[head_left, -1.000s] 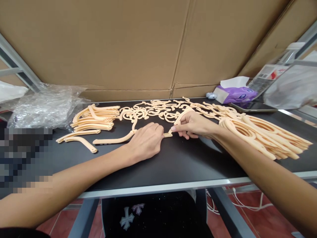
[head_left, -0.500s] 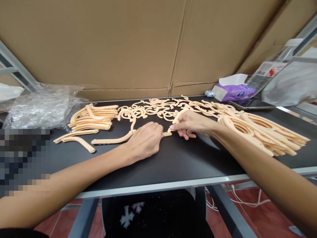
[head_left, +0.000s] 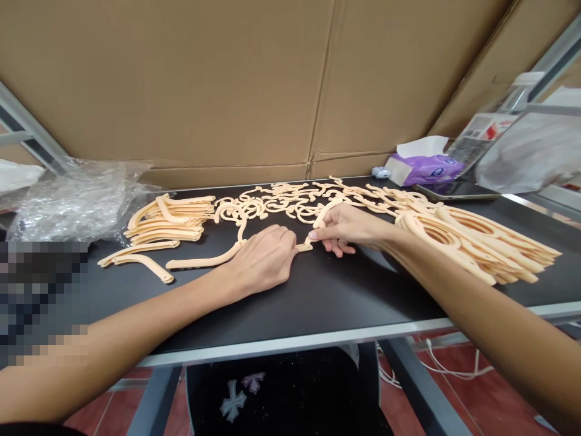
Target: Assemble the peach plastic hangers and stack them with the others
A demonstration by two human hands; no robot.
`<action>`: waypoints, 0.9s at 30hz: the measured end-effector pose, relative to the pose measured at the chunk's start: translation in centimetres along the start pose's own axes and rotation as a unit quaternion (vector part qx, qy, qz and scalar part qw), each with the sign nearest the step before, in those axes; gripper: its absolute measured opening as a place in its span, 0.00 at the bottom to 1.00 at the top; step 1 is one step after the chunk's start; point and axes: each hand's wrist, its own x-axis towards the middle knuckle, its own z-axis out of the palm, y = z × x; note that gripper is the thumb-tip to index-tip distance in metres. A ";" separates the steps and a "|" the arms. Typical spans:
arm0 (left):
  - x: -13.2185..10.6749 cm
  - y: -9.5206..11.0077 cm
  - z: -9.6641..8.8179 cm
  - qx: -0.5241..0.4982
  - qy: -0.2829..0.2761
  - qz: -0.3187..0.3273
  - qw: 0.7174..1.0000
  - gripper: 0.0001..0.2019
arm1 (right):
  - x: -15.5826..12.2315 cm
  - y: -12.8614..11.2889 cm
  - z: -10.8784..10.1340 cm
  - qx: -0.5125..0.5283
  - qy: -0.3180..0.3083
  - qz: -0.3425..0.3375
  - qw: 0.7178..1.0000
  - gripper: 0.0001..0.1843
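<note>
Peach-coloured and narrow, a strip [head_left: 303, 247] lies low over the black tabletop [head_left: 318, 309] between the person's hands, its long axis running roughly left to right, only its right end showing. The left hand [head_left: 262, 260] is clenched over the rest of it, so how far it reaches beneath the fingers cannot be told. Just beyond that end is a curved hook [head_left: 325, 211], pinched by the right hand [head_left: 342, 229] between thumb and forefinger, the other fingers curled loosely below. What counts is how these two meet: the hook's lower end sits right at the strip's exposed tip — whether joined or merely touching is too small to tell — and from there the hook slants away and to the right. The right thumb is nearer that meeting point than the left fingers are. As for containers, the purple tissue packet [head_left: 429, 171] at the back right has a white tissue [head_left: 423, 146] poking from its top; near it leans a clear bottle [head_left: 503, 103], contents unclear; and at the far left lies a crumpled clear bag [head_left: 77, 203], in which nothing certain can be made out.
</note>
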 end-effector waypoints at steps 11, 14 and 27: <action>0.4 0.3 0.2 -0.005 0.001 0.024 1.000 0.12 | 0.4 0.2 0.5 -0.020 0.020 -0.008 1.000 0.22; 0.3 0.3 0.2 -0.005 0.003 0.027 1.000 0.12 | 0.4 0.3 0.5 -0.002 0.037 -0.002 0.999 0.22; -0.1 0.0 0.3 -0.018 0.057 0.000 0.998 0.07 | 0.5 0.6 0.3 0.028 0.045 -0.018 0.998 0.21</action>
